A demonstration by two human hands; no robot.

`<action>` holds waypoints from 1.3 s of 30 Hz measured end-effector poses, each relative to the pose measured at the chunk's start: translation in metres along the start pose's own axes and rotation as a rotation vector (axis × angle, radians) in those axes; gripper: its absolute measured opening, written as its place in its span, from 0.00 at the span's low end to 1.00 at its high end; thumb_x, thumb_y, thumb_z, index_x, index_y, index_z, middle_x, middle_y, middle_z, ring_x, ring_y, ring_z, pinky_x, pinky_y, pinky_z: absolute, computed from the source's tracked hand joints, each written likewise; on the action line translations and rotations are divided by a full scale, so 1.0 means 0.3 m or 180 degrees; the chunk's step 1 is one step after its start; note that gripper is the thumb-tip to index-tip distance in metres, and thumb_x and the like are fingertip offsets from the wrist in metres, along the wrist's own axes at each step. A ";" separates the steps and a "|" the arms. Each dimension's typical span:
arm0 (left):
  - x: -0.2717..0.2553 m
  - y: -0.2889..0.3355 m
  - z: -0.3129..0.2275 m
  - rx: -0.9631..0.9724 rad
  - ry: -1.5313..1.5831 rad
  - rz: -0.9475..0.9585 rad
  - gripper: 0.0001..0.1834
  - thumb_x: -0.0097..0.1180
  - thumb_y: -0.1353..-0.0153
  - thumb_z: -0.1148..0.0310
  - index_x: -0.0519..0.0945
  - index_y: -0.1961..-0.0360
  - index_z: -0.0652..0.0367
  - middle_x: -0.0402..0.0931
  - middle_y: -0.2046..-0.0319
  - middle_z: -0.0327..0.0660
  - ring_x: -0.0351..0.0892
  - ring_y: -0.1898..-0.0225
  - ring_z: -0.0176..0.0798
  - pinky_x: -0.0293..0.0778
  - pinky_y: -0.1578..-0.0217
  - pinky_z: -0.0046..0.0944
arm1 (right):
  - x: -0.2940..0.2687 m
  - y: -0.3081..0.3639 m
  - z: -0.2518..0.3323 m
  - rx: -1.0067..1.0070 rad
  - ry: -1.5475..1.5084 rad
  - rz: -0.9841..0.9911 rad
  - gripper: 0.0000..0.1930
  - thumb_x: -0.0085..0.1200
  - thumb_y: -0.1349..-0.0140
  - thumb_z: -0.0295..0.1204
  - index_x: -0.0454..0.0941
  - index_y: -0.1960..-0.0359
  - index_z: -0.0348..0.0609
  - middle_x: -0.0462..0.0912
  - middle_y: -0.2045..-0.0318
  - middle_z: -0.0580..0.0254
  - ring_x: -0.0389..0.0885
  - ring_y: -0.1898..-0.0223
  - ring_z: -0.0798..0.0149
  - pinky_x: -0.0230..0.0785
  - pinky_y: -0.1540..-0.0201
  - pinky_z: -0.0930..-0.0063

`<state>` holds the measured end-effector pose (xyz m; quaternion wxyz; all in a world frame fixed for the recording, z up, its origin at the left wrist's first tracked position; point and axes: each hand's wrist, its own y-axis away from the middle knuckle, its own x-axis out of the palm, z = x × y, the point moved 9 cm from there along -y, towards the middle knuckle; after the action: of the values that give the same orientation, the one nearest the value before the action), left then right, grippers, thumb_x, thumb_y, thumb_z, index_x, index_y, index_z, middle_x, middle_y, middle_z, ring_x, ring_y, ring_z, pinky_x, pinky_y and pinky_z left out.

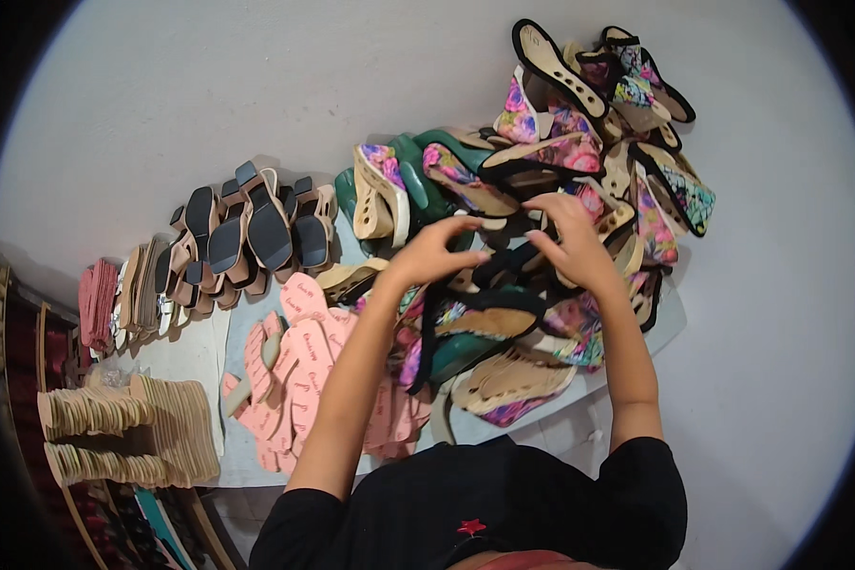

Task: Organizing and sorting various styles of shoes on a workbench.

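Observation:
Both of my hands reach over a heap of shoe uppers and soles with floral straps. My left hand (435, 253) is at the middle of the heap, thumb and fingers apart. Facing it from the other side is my right hand (576, 245), its fingers curved and spread from the thumb. Dark strap-like pieces (508, 263) lie between the hands; neither hand visibly grips them. Just beyond my left hand lies a floral wedge piece (382, 195). A black-edged sole with a floral strap (489, 323) rests nearer me, and green shoe forms (420, 179) show among the pieces.
Pink printed insoles (306, 347) are piled left of the heap. Black-soled heeled sandals (247, 228) stand against the wall farther left. Stacks of beige soles (176, 427) sit at the table's left end. A white wall (209, 85) closes off the far side.

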<state>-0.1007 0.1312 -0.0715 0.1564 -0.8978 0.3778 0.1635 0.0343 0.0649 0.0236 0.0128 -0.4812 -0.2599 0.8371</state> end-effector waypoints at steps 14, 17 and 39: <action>0.292 -0.079 -0.014 -0.0328 -0.0249 0.0327 0.19 0.62 0.57 0.61 0.79 0.69 0.66 0.76 0.69 0.45 0.76 0.66 0.44 0.69 0.61 0.37 | -0.160 0.033 -0.317 -0.0353 0.0970 -0.0713 0.08 0.58 0.57 0.31 0.77 0.72 0.51 0.75 0.64 0.71 0.66 0.55 0.64 0.46 0.47 0.57; 0.299 -0.098 -0.063 -0.0351 -0.0607 0.0319 0.20 0.63 0.60 0.56 0.79 0.75 0.66 0.76 0.74 0.44 0.75 0.69 0.45 0.69 0.65 0.39 | -0.170 0.013 -0.282 -0.0675 0.0385 -0.0722 0.06 0.58 0.58 0.28 0.77 0.76 0.47 0.76 0.73 0.69 0.71 0.62 0.63 0.54 0.53 0.66; -0.278 0.106 0.166 -0.1282 -0.1347 -0.2745 0.23 0.52 0.44 0.63 0.65 0.48 0.61 0.67 0.53 0.49 0.65 0.51 0.43 0.57 0.48 0.39 | -0.300 -0.114 -0.764 0.1194 -0.0700 -0.0367 0.11 0.50 0.45 0.31 0.76 0.62 0.38 0.78 0.68 0.57 0.75 0.66 0.67 0.66 0.62 0.76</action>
<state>-0.1877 0.1825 -0.0868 0.1066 -0.9315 -0.1053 0.3315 0.2607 0.1670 0.0187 0.1215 -0.3605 -0.1265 0.9161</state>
